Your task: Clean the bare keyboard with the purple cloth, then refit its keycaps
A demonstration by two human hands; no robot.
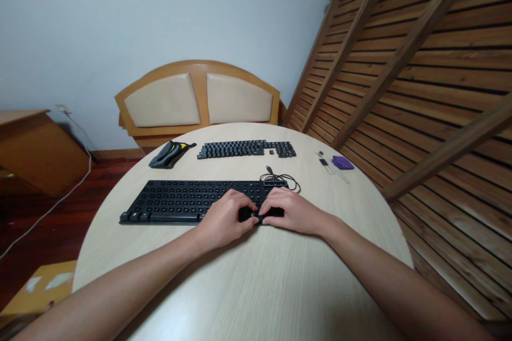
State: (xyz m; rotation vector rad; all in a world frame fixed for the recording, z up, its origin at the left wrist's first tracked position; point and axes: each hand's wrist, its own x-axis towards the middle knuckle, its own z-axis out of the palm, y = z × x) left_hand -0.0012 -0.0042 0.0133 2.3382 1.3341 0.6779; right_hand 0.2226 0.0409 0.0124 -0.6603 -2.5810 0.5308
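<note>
A black keyboard point(176, 197) lies on the round table, most of its switches bare and a few keycaps fitted along its front left row. My left hand point(228, 216) is curled over the front right part, thumb and index finger pinched at a small black keycap point(253, 215). From the other side, the bent fingers of my right hand point(294, 210) close on the same spot. Both hands hide much of the keyboard's right end. Its coiled cable point(294, 184) and plug point(269, 170) lie behind it. Farther back, loose black keycaps point(232, 149) are laid out in keyboard order.
A grey, black and yellow pouch point(171, 154) sits at the table's left rear. Near the right edge are a purple cloth point(343, 162) and a small wire tool point(330, 168). A slatted wooden panel point(420, 90) leans beyond the right edge; a headboard point(202, 96) stands behind.
</note>
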